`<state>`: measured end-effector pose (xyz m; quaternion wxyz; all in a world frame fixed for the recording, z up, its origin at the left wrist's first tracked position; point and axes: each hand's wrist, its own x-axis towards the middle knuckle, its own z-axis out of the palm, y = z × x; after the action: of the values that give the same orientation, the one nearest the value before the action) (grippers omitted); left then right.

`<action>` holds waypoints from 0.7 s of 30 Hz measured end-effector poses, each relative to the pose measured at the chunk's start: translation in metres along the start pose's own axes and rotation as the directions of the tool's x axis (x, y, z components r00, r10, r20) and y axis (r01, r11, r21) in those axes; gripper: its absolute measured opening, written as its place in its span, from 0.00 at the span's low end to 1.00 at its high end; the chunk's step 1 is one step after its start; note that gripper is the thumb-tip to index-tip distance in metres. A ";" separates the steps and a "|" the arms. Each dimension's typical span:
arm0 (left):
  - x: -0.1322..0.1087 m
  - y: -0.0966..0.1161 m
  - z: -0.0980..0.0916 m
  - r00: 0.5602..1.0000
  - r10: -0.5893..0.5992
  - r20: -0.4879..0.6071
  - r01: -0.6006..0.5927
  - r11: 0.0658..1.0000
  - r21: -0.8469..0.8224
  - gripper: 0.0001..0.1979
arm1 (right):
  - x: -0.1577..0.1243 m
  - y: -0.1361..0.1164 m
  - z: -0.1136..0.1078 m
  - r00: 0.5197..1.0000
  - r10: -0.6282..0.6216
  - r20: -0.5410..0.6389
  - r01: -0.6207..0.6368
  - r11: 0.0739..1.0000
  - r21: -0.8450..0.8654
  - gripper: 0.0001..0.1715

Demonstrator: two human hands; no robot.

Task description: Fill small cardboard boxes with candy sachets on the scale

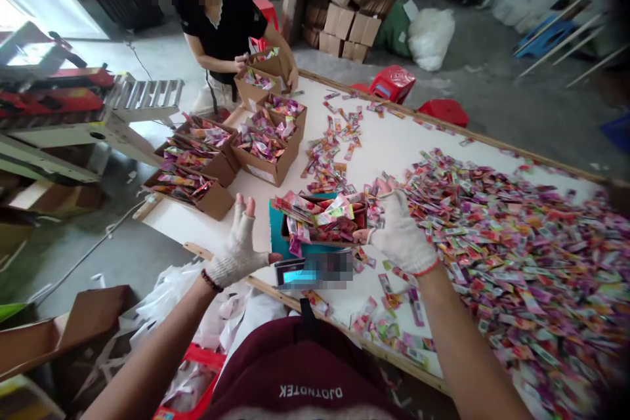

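Observation:
Both hands wear white fingerless knit gloves. My left hand (241,243) is open, fingers spread, just left of a teal scale platform (275,226); it holds nothing. On the platform stands a small cardboard box (319,241) heaped with colourful candy packets (322,213). My right hand (401,230) is open at the box's right side, its thumb close to the box edge; whether it touches cannot be seen. In front of the box, a lit display (298,277) is partly blurred out.
A large heap of packets (516,249) covers the table's right side. Filled cardboard boxes (266,167) stand at the left; behind them a co-worker (221,33) handles boxes. A roller conveyor (147,95) is at far left, red stools (394,82) beyond the table.

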<state>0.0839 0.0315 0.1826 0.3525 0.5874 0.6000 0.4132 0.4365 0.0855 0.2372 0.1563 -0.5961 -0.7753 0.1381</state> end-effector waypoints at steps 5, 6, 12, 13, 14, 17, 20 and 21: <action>0.023 0.026 0.017 0.986 0.133 0.103 -0.133 0.991 -0.008 0.52 | 0.021 -0.019 0.008 0.993 0.002 0.116 -0.009 0.998 0.058 0.58; 0.026 0.030 0.021 0.983 0.134 0.123 -0.135 0.991 0.002 0.47 | 0.024 -0.025 0.011 0.988 -0.017 0.153 0.011 0.999 0.037 0.50; 0.036 0.044 0.044 0.918 0.236 0.318 -0.325 0.908 0.266 0.09 | 0.026 -0.049 0.021 0.964 -0.158 0.213 0.151 0.987 0.049 0.24; 0.037 0.046 0.045 0.911 0.253 0.325 -0.348 0.895 0.279 0.11 | 0.024 -0.049 0.018 0.970 -0.164 0.180 0.148 0.984 0.102 0.24; 0.039 0.049 0.046 0.907 0.269 0.323 -0.366 0.883 0.293 0.13 | 0.021 -0.047 0.012 0.977 -0.161 0.136 0.139 0.978 0.158 0.23; 0.046 0.059 0.040 0.905 0.312 0.289 -0.402 0.849 0.342 0.11 | 0.005 -0.033 -0.020 0.996 -0.082 -0.036 0.089 0.957 0.275 0.18; 0.054 0.076 0.024 0.904 0.382 0.192 -0.427 0.834 0.349 0.10 | -0.022 -0.001 -0.064 0.977 0.089 -0.194 -0.050 0.979 0.196 0.13; 0.056 0.083 0.018 0.898 0.413 0.154 -0.440 0.834 0.333 0.11 | -0.032 0.011 -0.078 0.964 0.138 -0.227 -0.118 0.988 0.099 0.12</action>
<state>0.1311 0.0858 0.2540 0.1603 0.7758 0.5054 0.3420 0.4861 0.0594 0.3014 0.2618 -0.6499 -0.7050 0.1096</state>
